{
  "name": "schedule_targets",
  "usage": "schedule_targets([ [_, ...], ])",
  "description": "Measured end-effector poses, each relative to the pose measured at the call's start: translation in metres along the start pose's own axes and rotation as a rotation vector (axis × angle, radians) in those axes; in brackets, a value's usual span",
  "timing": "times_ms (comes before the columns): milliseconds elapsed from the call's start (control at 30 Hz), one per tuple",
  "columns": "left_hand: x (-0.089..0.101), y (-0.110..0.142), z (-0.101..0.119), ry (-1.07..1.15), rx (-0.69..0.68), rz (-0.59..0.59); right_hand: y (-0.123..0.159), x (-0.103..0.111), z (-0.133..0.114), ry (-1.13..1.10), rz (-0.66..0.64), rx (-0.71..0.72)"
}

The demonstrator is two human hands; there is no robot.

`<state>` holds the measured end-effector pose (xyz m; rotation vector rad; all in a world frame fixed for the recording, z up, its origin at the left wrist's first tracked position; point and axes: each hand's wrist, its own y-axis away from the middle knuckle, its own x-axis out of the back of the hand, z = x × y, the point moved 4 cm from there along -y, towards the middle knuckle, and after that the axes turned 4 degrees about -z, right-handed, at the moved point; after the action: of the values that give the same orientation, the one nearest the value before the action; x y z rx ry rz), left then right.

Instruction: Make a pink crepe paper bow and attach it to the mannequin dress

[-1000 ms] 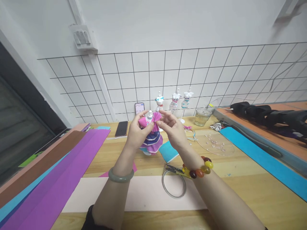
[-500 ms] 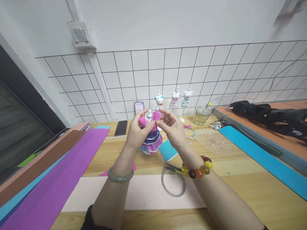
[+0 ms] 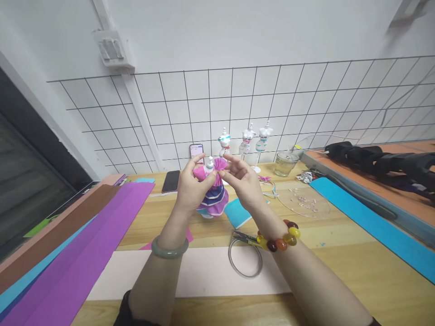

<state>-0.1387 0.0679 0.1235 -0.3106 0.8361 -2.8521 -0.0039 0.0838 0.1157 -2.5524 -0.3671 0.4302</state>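
Note:
A small white dress-form mannequin [image 3: 210, 163] stands between my hands in a tiered skirt [image 3: 215, 203] of blue and purple layers with white trim. At its chest sits a pleated pink piece [image 3: 220, 165], fanned out at the top, which looks like crepe paper. My left hand [image 3: 188, 190] is around the mannequin's left side, its thumb pressed on the pink piece and its index finger raised. From the right, my right hand [image 3: 246, 184] pinches the edge of the pleats between thumb and index finger, the other fingers loosely bent.
Scissors [image 3: 245, 238] and a metal ring [image 3: 231, 262] lie on a pale pink strip [image 3: 204, 276]. Nearby are a blue sheet [image 3: 238, 214], a dish of small gems [image 3: 288, 203] and a glass jar [image 3: 284, 168]. Purple sheets [image 3: 112, 226] lie left; more mannequins [image 3: 247, 140] stand behind.
My left fingers have lifted slightly away from the mannequin's neck while the thumb stays on the pink piece. My right hand keeps its pinch. The view has shifted a little.

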Motion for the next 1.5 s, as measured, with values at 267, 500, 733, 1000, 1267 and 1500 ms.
schedule_targets([
  [267, 0.001, -0.001, 0.000, 0.016, 0.022, 0.009, 0.001, 0.003, 0.005, -0.011, 0.001, -0.021],
  [500, -0.002, 0.002, 0.002, 0.001, 0.022, -0.021, 0.002, -0.002, -0.001, 0.010, 0.046, 0.010],
  [733, -0.003, 0.001, 0.006, 0.109, 0.044, -0.109, 0.001, -0.003, -0.002, 0.005, 0.070, 0.011],
  [1000, 0.000, 0.000, 0.004, 0.105, 0.095, -0.060, 0.001, -0.001, 0.001, 0.007, 0.054, -0.001],
  [1267, 0.002, 0.000, 0.002, 0.047, 0.082, -0.030, -0.001, 0.005, 0.016, -0.077, 0.004, -0.081],
  [1500, 0.000, 0.000, 0.001, 0.018, 0.058, -0.043, 0.000, 0.003, 0.013, -0.169, 0.007, -0.183],
])
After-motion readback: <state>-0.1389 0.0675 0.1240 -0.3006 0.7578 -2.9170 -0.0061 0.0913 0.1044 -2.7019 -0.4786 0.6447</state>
